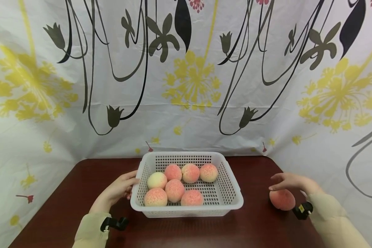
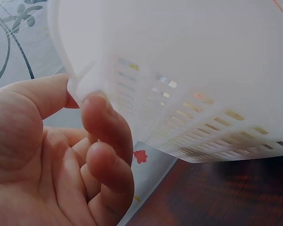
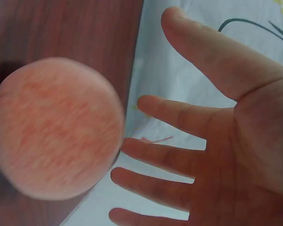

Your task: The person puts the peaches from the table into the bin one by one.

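A white plastic basket with slotted walls stands on the table, several peaches lying in it. At its left side my left hand pinches the rim between thumb and curled fingers; the left wrist view shows the thumb and index finger meeting at the rim edge. A single pink peach lies on the table well to the right of the basket. Over and beside that peach hovers my right hand, its fingers spread and straight in the right wrist view, holding nothing.
The dark red-brown wooden table extends to both sides of the basket. A white curtain with yellow, black and red floral prints hangs behind and around the table. Each wrist wears a small black camera.
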### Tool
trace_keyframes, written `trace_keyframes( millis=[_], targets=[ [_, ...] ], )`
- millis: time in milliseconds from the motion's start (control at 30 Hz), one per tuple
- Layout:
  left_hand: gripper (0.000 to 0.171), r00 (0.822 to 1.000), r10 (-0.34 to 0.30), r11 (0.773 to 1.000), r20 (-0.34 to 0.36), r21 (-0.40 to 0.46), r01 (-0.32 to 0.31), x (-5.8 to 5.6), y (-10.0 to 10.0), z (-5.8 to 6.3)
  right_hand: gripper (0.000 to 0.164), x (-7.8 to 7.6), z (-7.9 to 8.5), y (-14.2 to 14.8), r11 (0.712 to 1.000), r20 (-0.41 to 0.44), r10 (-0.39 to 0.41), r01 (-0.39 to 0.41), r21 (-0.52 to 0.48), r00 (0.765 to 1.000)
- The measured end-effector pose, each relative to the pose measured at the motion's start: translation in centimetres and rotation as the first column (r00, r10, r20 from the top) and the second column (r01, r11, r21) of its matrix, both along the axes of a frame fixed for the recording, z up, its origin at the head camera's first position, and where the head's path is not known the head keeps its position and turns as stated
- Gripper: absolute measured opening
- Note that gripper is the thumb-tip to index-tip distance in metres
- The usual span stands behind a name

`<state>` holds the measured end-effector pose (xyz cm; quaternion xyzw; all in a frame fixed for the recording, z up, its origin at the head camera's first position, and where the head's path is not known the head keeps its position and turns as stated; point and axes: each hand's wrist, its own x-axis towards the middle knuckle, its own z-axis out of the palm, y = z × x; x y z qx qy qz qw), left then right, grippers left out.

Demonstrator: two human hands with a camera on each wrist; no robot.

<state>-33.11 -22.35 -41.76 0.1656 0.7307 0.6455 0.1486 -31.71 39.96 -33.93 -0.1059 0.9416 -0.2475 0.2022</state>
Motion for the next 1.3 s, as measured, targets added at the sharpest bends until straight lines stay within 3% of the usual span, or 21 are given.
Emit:
trace_keyframes(
  millis=[367, 600, 767, 833, 1300],
  targets=[
    [0.061, 1.000, 0.002, 1.000, -0.003, -0.005, -0.002, 0.1, -0.1, 0.7, 0.071, 1.0, -2.2, 1.3, 1.000, -0.004, 0.010, -0.010, -0.005, 1.000],
    [0.059, 1.000, 0.010, 1.000, -0.001, -0.009, -0.010, -0.1, 0.1, 0.9, 0.069, 1.8, -2.8, 1.2, 0.988, 0.060, -0.076, 0.083, -0.131, 0.995],
    [0.060, 1.000, 0.018, 1.000, 0.005, -0.018, -0.018, 0.0, 0.1, 0.8, 0.070, 2.3, -3.1, 1.0, 0.964, 0.148, -0.147, 0.176, -0.202, 0.978],
    [0.061, 1.000, 0.017, 1.000, 0.008, -0.016, -0.017, 0.0, 0.1, 0.7, 0.071, 2.4, -3.2, 0.9, 0.957, 0.148, -0.169, 0.198, -0.212, 0.975],
    [0.060, 1.000, 0.015, 1.000, 0.006, -0.014, -0.014, 0.3, 0.1, 0.3, 0.056, 2.2, -3.6, 1.0, 0.984, -0.002, -0.086, 0.085, -0.158, 0.996]
  ],
)
